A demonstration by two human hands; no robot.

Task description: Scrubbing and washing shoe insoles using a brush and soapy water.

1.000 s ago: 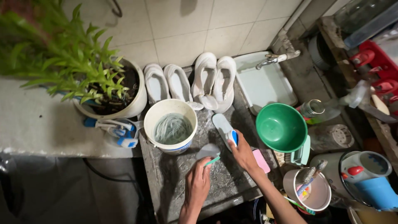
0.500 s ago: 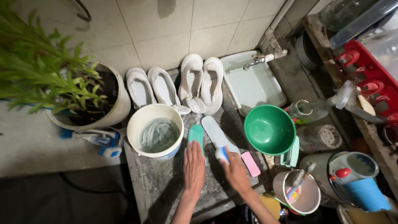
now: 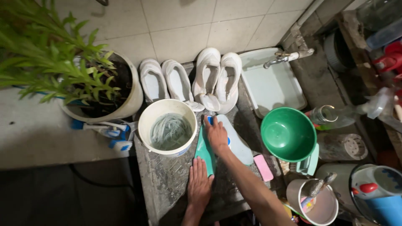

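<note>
Right hand point(image 3: 217, 134) presses down, apparently clenched on a blue brush point(image 3: 209, 120), over the far end of the teal insole point(image 3: 205, 150) beside the white bucket point(image 3: 167, 127), while the left hand point(image 3: 198, 184), fingers flat, pins its near end.

I look down on a home washing corner. A metal tap point(image 3: 289, 57) sticks out of a tiled wall point(image 3: 180, 25) above a pale basin point(image 3: 274, 83). White shoes point(image 3: 217, 77) lean against the wall on a wet stone slab point(image 3: 167, 184), beside a white bucket point(image 3: 167, 125), a green bowl point(image 3: 288, 134) and a potted plant point(image 3: 83, 83).
</note>
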